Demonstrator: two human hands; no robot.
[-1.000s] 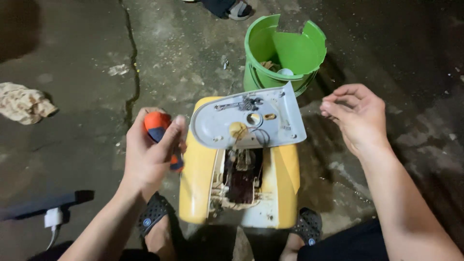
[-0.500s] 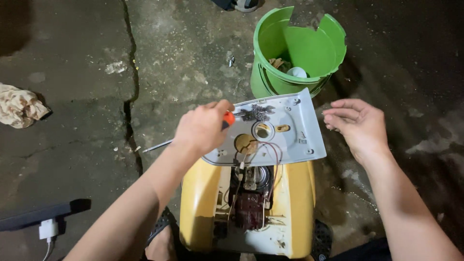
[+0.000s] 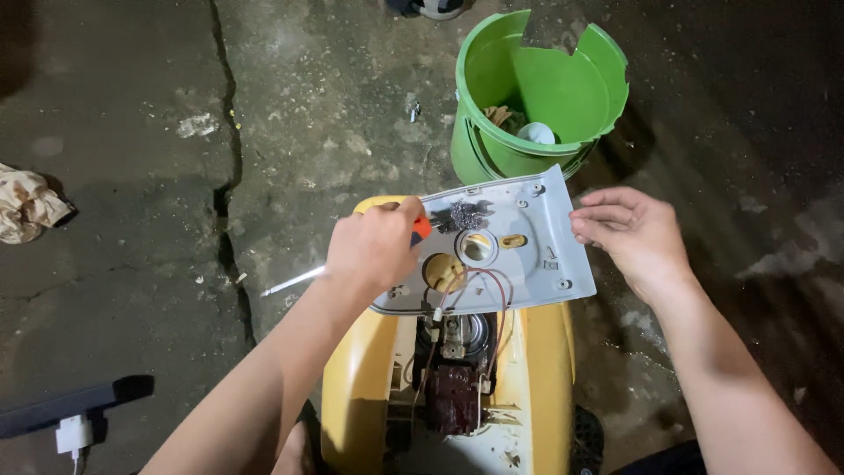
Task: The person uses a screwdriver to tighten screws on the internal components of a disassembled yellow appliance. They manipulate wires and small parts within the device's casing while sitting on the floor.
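So here's the setup: the yellow appliance (image 3: 369, 396) sits on the concrete floor (image 3: 114, 290) at the near edge, opened up so you can see the wiring and a dark brown part (image 3: 453, 396) inside. A grey panel (image 3: 527, 242) is tilted up over its far end, with red and white wires (image 3: 470, 286) running from it down into the body.

The left hand (image 3: 376, 246) is curled tight around a screwdriver (image 3: 294, 281). The orange handle pokes out by the thumb, right against the panel's left side, and the metal shaft sticks out to the left over the floor.

The right hand (image 3: 635, 236) has its fingers loosely bent and resting on the panel's right edge, not really gripping it.

Just past the panel is a cracked green bucket (image 3: 563, 88) with some bits inside. A rag (image 3: 26, 204) lies far left, and a charger plug (image 3: 72, 434) is near left.
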